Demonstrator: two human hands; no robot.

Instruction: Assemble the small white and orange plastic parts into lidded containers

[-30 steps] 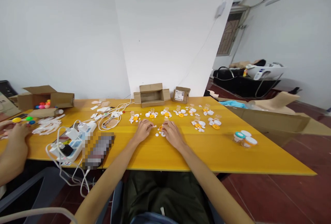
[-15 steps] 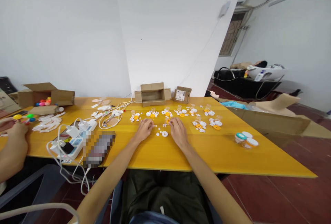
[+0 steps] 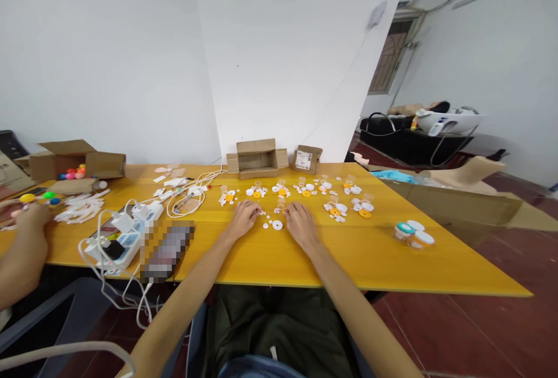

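Note:
My left hand (image 3: pixel 244 218) is closed in a pinch around a small white plastic piece (image 3: pixel 263 213), which pokes out past the fingertips. Across from it, my right hand (image 3: pixel 300 222) bends its fingers down at the table beside a small clear cup (image 3: pixel 281 202); whatever lies under those fingertips is hidden. Between the hands lies a white disc with a centre hole (image 3: pixel 277 225), with smaller white round pieces (image 3: pixel 265 225) near it. Beyond my fingers, little groups of white parts, clear cups and orange rings (image 3: pixel 307 193) are spread out.
Two open cardboard boxes (image 3: pixel 257 160) (image 3: pixel 307 160) stand against the wall. Lidded jars (image 3: pixel 421 239) sit at the right. On the left are a power strip (image 3: pixel 135 238) with cables and a phone (image 3: pixel 168 253). Another person's hand (image 3: pixel 30 221) is at the far left, by coloured balls.
My right hand has lowered and flattened slightly, its fingertips now nearer the table. My left hand keeps its pinch in almost the same spot.

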